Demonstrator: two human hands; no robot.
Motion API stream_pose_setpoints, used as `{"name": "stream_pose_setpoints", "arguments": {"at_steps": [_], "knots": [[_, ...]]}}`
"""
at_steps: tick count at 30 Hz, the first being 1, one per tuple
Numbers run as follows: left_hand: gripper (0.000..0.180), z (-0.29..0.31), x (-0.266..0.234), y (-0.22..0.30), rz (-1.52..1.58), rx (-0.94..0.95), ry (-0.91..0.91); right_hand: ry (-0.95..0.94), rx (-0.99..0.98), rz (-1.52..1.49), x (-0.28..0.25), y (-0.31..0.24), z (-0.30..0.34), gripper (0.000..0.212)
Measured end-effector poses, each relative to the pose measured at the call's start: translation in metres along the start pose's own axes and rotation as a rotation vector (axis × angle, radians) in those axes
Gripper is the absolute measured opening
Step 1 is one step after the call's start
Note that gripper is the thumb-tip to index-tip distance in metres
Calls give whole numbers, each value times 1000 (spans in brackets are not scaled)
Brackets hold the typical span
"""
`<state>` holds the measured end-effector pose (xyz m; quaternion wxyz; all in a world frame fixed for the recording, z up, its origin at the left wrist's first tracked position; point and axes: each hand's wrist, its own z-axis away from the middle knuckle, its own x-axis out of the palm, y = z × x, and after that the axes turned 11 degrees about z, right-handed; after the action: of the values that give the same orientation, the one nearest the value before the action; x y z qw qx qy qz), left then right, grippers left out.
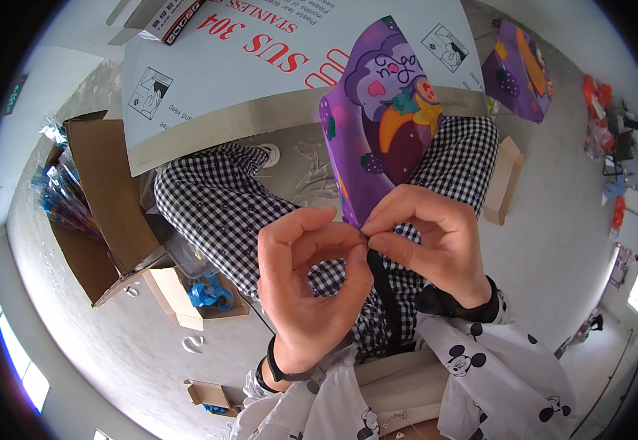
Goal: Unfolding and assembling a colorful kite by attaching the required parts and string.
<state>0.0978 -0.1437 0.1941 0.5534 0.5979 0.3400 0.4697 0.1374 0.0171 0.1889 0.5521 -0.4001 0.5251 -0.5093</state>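
My left hand (311, 286) and my right hand (432, 242) meet fingertip to fingertip above my lap. Both are closed in a pinch at the lower tip of a glossy purple sheet (363, 169) printed with a cartoon face, berries, a star and a crescent. The sheet stands up from my fingers toward the table. Between the fingertips a small dark bit shows, too small to name. Just below them a black strap (386, 297) hangs down over my checked trousers; whether it joins the sheet is hidden.
A metal-edged table (209, 136) with a printed covering stands ahead, with a small carton (176, 18) on it. Another purple sheet (520, 73) is at its right end. Left are a cardboard box (102, 191) of wrapped items and a small box (176, 297) with blue pieces. A long open carton (504, 182) lies right.
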Motion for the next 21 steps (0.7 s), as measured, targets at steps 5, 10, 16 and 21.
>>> {"name": "stream_pose_setpoints", "arguments": {"at_steps": [5,10,16,21], "knots": [[48,0,-1,0,2,3,-15,11,42,-63,0,0,1,12],[49,0,-1,1,-6,2,-20,-1,42,-41,-2,0,1,13],[49,0,-2,1,-21,39,-27,-9,16,-29,-1,-2,0,12],[49,-2,-1,1,-41,41,-25,-1,36,-62,-2,-1,0,12]]}}
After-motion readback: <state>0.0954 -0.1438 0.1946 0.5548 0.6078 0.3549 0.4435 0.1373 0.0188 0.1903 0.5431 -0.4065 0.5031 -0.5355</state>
